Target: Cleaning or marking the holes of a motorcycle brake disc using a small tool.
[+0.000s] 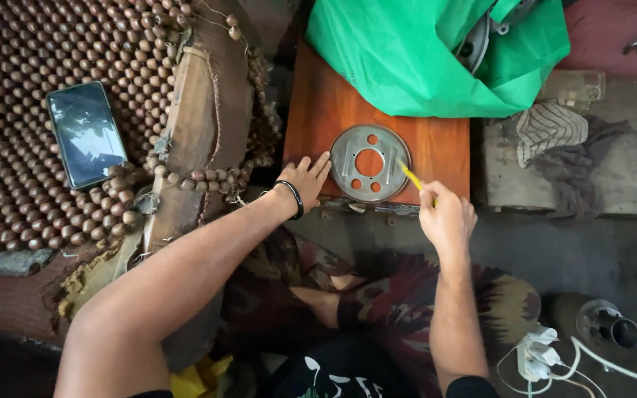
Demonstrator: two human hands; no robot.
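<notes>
1. The right hand has its fingers curled together, pinching a yellow pencil whose tip touches the right edge of the disc.
2. The left hand lies flat with fingers spread on the board, fingertips touching the disc's left rim; a black band circles the wrist.
3. The disc, round grey metal with a large centre hole and smaller holes around it, lies flat at the board's near edge, between the hands.
4. A green bag covers the board's far end.
5. A striped rag lies right of the board.
6. A phone rests on a beaded mat, far left.
</notes>
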